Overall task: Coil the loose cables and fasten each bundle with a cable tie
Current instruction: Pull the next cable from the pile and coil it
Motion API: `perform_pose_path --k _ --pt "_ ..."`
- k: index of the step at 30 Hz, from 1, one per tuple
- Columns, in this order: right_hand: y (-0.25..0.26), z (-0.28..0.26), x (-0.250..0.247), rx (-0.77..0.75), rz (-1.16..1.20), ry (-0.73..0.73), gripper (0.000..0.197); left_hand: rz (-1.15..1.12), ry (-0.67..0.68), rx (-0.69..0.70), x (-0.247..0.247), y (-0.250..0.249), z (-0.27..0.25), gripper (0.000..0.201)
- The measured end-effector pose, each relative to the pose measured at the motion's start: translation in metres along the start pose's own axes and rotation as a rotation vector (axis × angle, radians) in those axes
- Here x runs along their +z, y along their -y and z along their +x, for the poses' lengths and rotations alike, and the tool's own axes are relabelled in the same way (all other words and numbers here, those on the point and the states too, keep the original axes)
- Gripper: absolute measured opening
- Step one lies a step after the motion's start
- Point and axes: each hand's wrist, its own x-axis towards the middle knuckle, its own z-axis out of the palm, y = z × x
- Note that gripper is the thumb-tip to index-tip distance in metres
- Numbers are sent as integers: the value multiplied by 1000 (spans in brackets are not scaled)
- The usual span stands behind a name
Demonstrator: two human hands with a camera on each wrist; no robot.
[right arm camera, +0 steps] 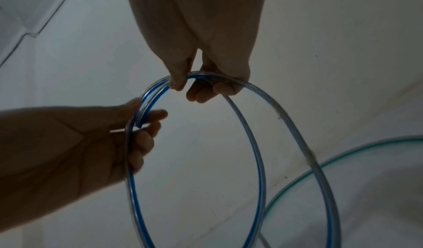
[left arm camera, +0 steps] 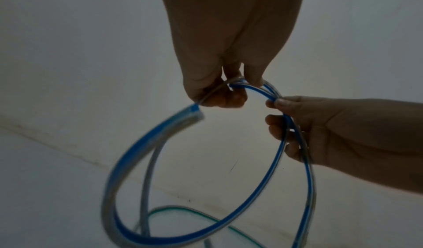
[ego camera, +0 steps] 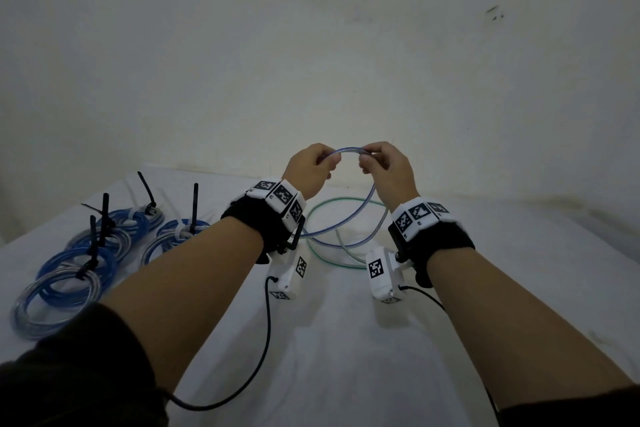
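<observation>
While you are holding the blue-striped cable (ego camera: 349,151) up above the table (ego camera: 346,340), your left hand (ego camera: 308,166) and right hand (ego camera: 388,168) are both pinching its top arc, fingers curled, close together. Its loop is hanging straight down below your fingers; the loose tail is trailing tableward nearer your right hand, beside the green-striped cable (ego camera: 311,215).

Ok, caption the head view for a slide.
Both hands, left and right, pinch a blue cable into a loop above the table, tied coils alongside.
</observation>
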Motion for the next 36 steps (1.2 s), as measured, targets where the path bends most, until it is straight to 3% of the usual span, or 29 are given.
perform_pose_path --k 5,8,11,14,17,20,25,27,29,32,36 --pt "2 4 -7 22 53 -91 8 27 80 -102 -3 10 -4 24" --pt "-2 4 -7 59 -107 -4 12 45 70 -86 -5 8 -6 27" --pt "-13 4 -2 134 -317 142 34 106 59 -74 -4 3 -6 33" --pt "-12 1 5 49 -324 166 44 23 38 -84 0 2 -5 30" --pt "-3 -2 7 -90 -267 104 26 -35 35 -30 1 0 -4 18" --pt "0 -1 4 -134 -260 2 17 -111 79 -39 -1 0 -6 17" --pt "-4 7 -5 46 -95 -211 18 -104 173 -215 -6 15 -15 19" --pt "-8 10 -8 95 -167 -172 22 -146 155 -252 -9 22 -16 28" --pt "-13 8 -6 72 -305 -65 29 -123 123 -224 -10 23 -13 31" --pt "-13 1 4 -134 -492 59 36 70 111 -69 -9 15 -9 24" --pt "-4 -4 11 -201 -342 47 18 22 53 11 -5 2 -6 12"
